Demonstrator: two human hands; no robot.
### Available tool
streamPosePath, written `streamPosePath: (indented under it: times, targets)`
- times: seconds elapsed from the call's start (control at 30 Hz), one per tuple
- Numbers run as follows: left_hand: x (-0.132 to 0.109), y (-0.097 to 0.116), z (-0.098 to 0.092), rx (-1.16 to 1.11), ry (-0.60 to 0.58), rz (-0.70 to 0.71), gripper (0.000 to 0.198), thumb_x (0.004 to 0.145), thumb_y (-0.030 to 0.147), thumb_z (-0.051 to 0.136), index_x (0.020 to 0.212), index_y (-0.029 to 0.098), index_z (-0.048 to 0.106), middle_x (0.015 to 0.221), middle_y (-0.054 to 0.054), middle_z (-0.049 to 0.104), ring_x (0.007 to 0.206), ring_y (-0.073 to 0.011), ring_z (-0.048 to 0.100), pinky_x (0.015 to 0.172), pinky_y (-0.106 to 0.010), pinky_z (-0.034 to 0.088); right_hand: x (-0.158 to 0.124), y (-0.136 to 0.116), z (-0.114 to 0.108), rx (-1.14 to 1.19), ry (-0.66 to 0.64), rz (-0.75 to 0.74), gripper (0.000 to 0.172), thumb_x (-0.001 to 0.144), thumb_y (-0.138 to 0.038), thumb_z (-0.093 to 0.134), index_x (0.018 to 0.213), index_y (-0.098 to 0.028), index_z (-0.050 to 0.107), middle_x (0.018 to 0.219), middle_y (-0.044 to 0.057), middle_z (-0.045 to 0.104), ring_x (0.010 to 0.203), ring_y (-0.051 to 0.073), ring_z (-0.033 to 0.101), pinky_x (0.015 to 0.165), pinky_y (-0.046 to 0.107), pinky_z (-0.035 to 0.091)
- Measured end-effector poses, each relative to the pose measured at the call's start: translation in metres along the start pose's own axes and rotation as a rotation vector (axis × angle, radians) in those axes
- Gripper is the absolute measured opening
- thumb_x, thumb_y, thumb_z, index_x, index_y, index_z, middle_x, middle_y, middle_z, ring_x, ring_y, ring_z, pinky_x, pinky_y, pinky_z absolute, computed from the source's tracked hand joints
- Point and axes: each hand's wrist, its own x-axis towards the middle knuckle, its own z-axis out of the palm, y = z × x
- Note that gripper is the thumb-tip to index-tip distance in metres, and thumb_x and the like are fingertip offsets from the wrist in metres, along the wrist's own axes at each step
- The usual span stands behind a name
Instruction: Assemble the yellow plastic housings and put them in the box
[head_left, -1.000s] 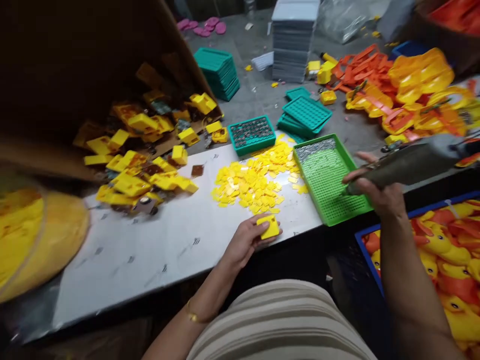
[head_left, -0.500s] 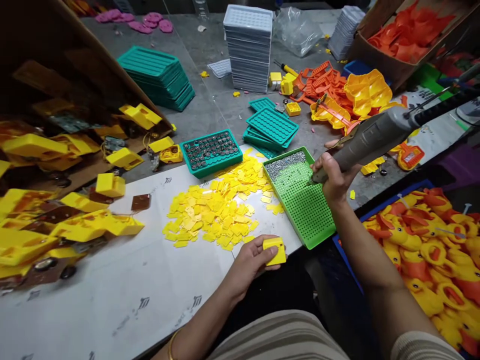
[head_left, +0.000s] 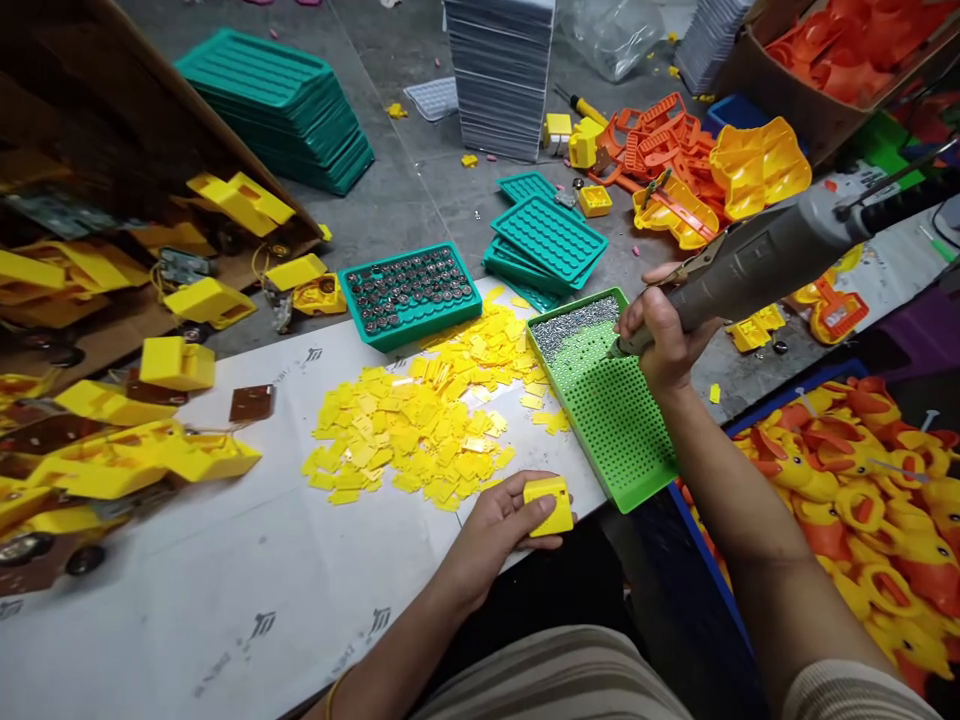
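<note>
Left hand gripped yellow block at bench edge, thumb on top, seemingly for steadiness | right hand gripped grey power tool, tip over green tray, seemingly for aim.

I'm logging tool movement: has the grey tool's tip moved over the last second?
Yes. Judged against the green tray, the tip of the grey tool has shifted toward the silvery pieces at the tray's far end.

On the grey bench there lie a white sheet, a stack of teal trays and orange parts.
</note>
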Motion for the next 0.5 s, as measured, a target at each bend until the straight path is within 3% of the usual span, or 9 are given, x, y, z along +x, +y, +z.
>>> streamPosePath:
  times: [0.23,0.37,0.5]
  targets:
    - [0.002,0.002,0.002,-0.092,0.054,-0.009,0.049,0.062,0.039,0.082,0.100,0.014,0.064,0.096,-0.010,0.071,0.086,-0.0226,0.070,0.071,-0.028,0.056,-0.003,-0.001,0.003,-0.061,-0.007,0.033,0.030,0.076,-0.052,0.063,0.081,-0.026,0.049,0.048,-0.008,0.039,0.035,0.010,0.041,0.039,0.028,0.039]
    - [0.005,0.000,0.003,-0.144,0.100,0.007,0.046,0.064,0.034,0.080,0.102,0.013,0.063,0.095,-0.010,0.071,0.086,-0.0207,0.070,0.075,-0.027,0.056,-0.005,-0.002,0.002,-0.178,-0.041,0.057,0.037,0.075,-0.059,0.060,0.092,-0.028,0.049,0.052,-0.007,0.037,0.038,0.012,0.041,0.043,0.030,0.042]
    - [0.006,-0.002,0.007,-0.172,0.145,0.031,0.040,0.069,0.028,0.077,0.103,0.012,0.063,0.096,-0.010,0.070,0.088,-0.0211,0.069,0.079,-0.030,0.056,-0.010,-0.029,0.000,-0.218,-0.140,0.099,0.037,0.078,-0.062,0.054,0.098,-0.031,0.048,0.057,-0.006,0.037,0.044,0.014,0.043,0.050,0.032,0.044]
